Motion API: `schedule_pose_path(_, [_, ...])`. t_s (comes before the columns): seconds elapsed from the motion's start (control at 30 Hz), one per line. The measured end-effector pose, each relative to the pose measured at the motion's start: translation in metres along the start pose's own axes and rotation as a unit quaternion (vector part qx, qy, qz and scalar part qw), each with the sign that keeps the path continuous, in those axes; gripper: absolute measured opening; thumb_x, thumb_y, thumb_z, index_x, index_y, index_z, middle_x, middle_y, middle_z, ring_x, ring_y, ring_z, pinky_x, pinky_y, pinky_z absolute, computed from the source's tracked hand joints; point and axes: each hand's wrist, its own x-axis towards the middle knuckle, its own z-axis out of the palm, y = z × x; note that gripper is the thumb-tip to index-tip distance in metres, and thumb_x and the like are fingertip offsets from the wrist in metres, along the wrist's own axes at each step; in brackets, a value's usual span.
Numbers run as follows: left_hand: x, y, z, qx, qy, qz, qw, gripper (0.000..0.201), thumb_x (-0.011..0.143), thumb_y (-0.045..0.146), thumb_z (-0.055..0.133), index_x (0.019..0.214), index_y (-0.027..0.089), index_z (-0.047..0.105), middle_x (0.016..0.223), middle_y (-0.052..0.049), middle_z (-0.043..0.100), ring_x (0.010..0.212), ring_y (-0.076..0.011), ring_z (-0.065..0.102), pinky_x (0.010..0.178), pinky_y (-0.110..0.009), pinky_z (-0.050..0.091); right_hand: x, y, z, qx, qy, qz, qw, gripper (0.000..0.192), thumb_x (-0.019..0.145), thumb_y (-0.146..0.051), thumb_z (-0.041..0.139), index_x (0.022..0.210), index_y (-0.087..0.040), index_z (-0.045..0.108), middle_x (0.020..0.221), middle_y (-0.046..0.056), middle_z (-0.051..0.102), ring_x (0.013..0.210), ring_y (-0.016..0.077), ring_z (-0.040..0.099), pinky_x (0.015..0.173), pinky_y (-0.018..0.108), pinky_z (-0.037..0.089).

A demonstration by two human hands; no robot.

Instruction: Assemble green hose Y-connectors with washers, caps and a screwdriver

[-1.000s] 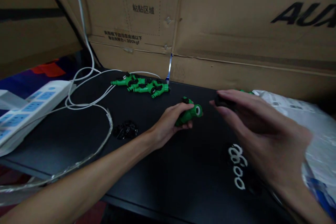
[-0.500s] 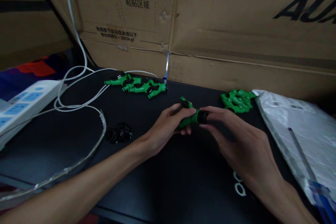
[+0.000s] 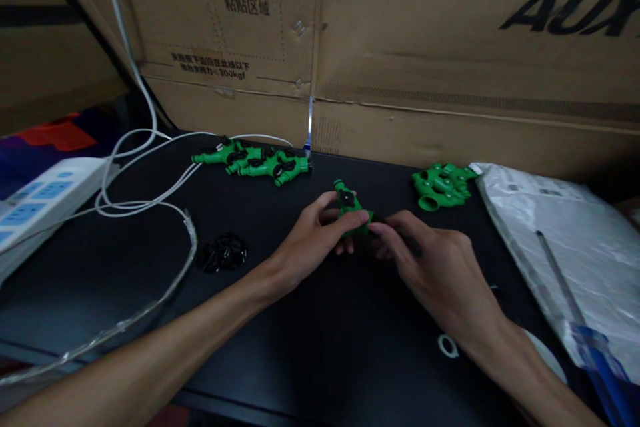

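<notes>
My left hand (image 3: 320,230) is wrapped round a green plastic Y-shaped hose connector (image 3: 356,221), thumb on top. One arm of the connector, with a black valve knob (image 3: 347,199) on it, points up and away. My right hand (image 3: 425,247) is closed at the connector's right end, thumb and fingers pinching a black collar that is mostly hidden by them. On the black table to the left lies a small heap of black parts (image 3: 223,252). A white ring washer (image 3: 448,345) rests below my right wrist.
Several green connectors with black knobs (image 3: 270,165) lie at the back left, several bare green ones (image 3: 443,185) at the back right. A screwdriver (image 3: 563,280) sits on a silvery bag (image 3: 590,240). At left are a power strip (image 3: 47,193) and white cables; cardboard boxes (image 3: 450,47) stand behind.
My right hand has shifted and turned round the connector's end, now covering most of the black collar. The connector is turned slightly in my left hand. The whole view has moved a little.
</notes>
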Motion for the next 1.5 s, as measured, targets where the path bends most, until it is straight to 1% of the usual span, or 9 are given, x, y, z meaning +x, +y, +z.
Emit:
schedule_pose_path(0.13, [0.003,-0.002,-0.003,0.016,0.005,0.0,1.0,0.037,0.086,0.036,0.075,0.115,0.017,0.062,0.074,0.004,0.061,0.058,-0.0082,0.053,0.055,-0.022,0.04,-0.001,0.012,0.001,0.056,-0.051,-0.027,0.997,0.011,0.1,-0.03,0.057,0.094,-0.021,0.055,0.085,0.005,0.077,0.07,0.0183,0.075,0.06,0.024,0.052])
schedule_pose_path(0.33, [0.002,-0.003,-0.004,0.052,-0.035,0.009,0.998,0.044,0.085,0.037,0.075,0.121,0.018,0.06,0.075,0.005,0.061,0.056,-0.0075,0.053,0.051,-0.021,0.038,0.0,0.017,-0.01,0.092,-0.127,0.003,0.988,0.03,0.105,-0.034,0.048,0.079,-0.021,0.057,0.062,-0.004,0.062,0.05,0.0105,0.056,0.053,0.023,0.04])
schedule_pose_path(0.6, [-0.002,0.002,0.001,0.025,-0.025,-0.019,0.999,0.047,0.085,0.039,0.075,0.124,0.017,0.061,0.07,0.005,0.059,0.057,-0.0085,0.052,0.054,-0.022,0.037,0.0,0.003,-0.002,0.143,-0.011,0.093,0.985,0.04,0.103,-0.044,0.049,0.07,-0.022,0.049,0.053,-0.007,0.049,0.047,0.009,0.045,0.048,0.021,0.034])
schedule_pose_path(0.87, [0.002,-0.001,-0.005,0.041,-0.04,-0.004,0.998,0.049,0.086,0.039,0.073,0.128,0.018,0.061,0.07,0.005,0.057,0.057,-0.0084,0.05,0.051,-0.022,0.032,-0.003,0.016,-0.001,0.048,-0.067,-0.113,0.99,0.014,0.101,-0.019,0.053,0.09,-0.024,0.047,0.08,-0.002,0.057,0.061,0.0116,0.051,0.06,0.023,0.038])
schedule_pose_path(1.07, [-0.002,0.0,-0.004,0.066,-0.052,0.019,0.996,0.051,0.089,0.036,0.071,0.136,0.02,0.058,0.077,0.005,0.058,0.059,-0.0075,0.049,0.052,-0.022,0.033,-0.005,0.012,-0.001,0.144,-0.095,-0.015,0.985,0.021,0.098,-0.022,0.054,0.081,-0.024,0.043,0.064,-0.006,0.049,0.051,0.0102,0.042,0.053,0.024,0.035])
schedule_pose_path(1.17, [-0.005,0.0,-0.003,0.076,-0.046,0.039,0.995,0.05,0.09,0.035,0.071,0.135,0.02,0.057,0.081,0.004,0.06,0.06,-0.0074,0.049,0.054,-0.022,0.036,-0.002,0.001,0.0,0.291,-0.121,0.113,0.942,0.028,0.098,-0.034,0.058,0.075,-0.023,0.045,0.058,-0.006,0.052,0.05,0.01,0.048,0.052,0.023,0.037])
schedule_pose_path(1.33, [-0.005,-0.003,-0.002,0.086,-0.043,0.08,0.992,0.047,0.091,0.035,0.071,0.133,0.02,0.056,0.086,0.003,0.061,0.062,-0.0081,0.05,0.057,-0.022,0.04,0.002,-0.01,-0.001,0.552,-0.143,0.262,0.778,0.045,0.086,-0.053,0.073,0.072,-0.02,0.046,0.058,-0.006,0.055,0.045,0.0079,0.052,0.046,0.021,0.038])
schedule_pose_path(1.4, [-0.005,-0.002,0.0,0.074,-0.036,0.08,0.993,0.046,0.09,0.034,0.071,0.132,0.02,0.056,0.084,0.003,0.061,0.061,-0.0078,0.05,0.055,-0.022,0.039,0.002,-0.011,0.0,0.564,-0.124,0.265,0.772,0.045,0.086,-0.053,0.074,0.074,-0.02,0.045,0.057,-0.006,0.056,0.044,0.0079,0.053,0.046,0.021,0.04])
schedule_pose_path(1.5, [-0.003,0.001,0.002,0.056,-0.025,0.074,0.995,0.046,0.089,0.034,0.071,0.13,0.02,0.056,0.083,0.003,0.061,0.06,-0.0075,0.05,0.052,-0.021,0.036,0.001,-0.01,0.003,0.528,-0.065,0.221,0.817,0.037,0.09,-0.049,0.07,0.092,-0.025,0.042,0.056,-0.008,0.06,0.043,0.0114,0.056,0.045,0.022,0.043])
